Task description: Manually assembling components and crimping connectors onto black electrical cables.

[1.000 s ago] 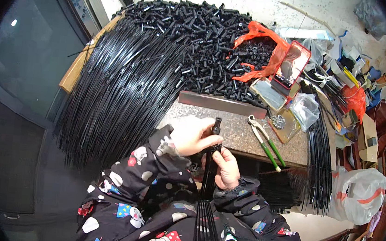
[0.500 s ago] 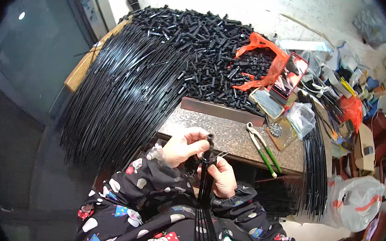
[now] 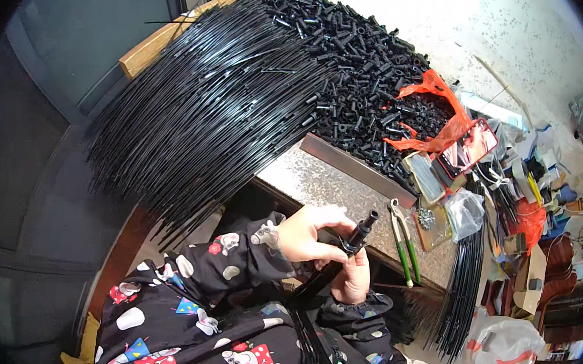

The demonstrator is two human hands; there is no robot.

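Above my lap, both hands work on a black tubular fitting [image 3: 368,222] that points up and to the right. Thin black rods [image 3: 311,342] hang from below its flared collar down over my clothes. My left hand [image 3: 306,237] is closed around the piece from the left, with its thumb lying across just under the collar. From the lower right my right hand [image 3: 354,279] pinches the same piece below the collar. The spot where the rods join the fitting is mostly hidden by my fingers.
On the speckled tabletop [image 3: 289,171] lie a large heap of black rods [image 3: 200,110] and a pile of black tubular fittings [image 3: 359,62], with a metal bar [image 3: 356,168] along the pile's front. Green-handled pincers [image 3: 405,243], a red-edged phone [image 3: 469,148] and an orange bag [image 3: 447,99] sit right.
The view has turned, so the table appears tilted. The fitting has gone from nearly upright to leaning right, and my left hand now reaches further across it.
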